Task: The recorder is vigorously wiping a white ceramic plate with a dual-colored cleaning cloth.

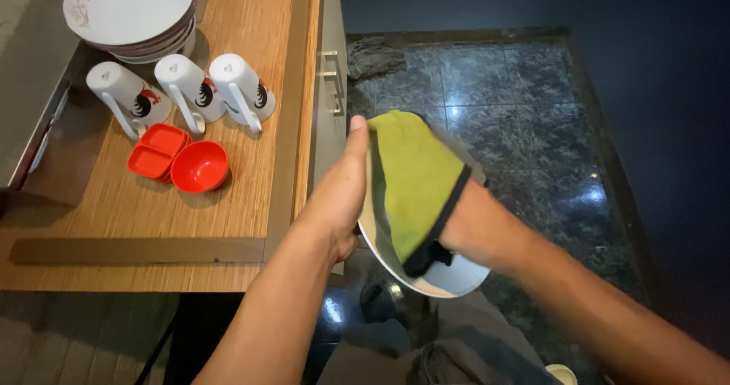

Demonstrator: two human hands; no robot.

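Observation:
My left hand grips the left rim of a white plate held on edge over the dark floor, thumb pointing up. A yellow-green cloth with a black border covers my right hand, of which only the wrist shows, and is pressed flat against the plate's face. Most of the plate is hidden behind the cloth; its lower rim shows.
A wooden counter at the left carries a stack of white bowls, three upturned white mugs, a red divided dish and a red bowl. Cabinet handles face the dark speckled floor tiles.

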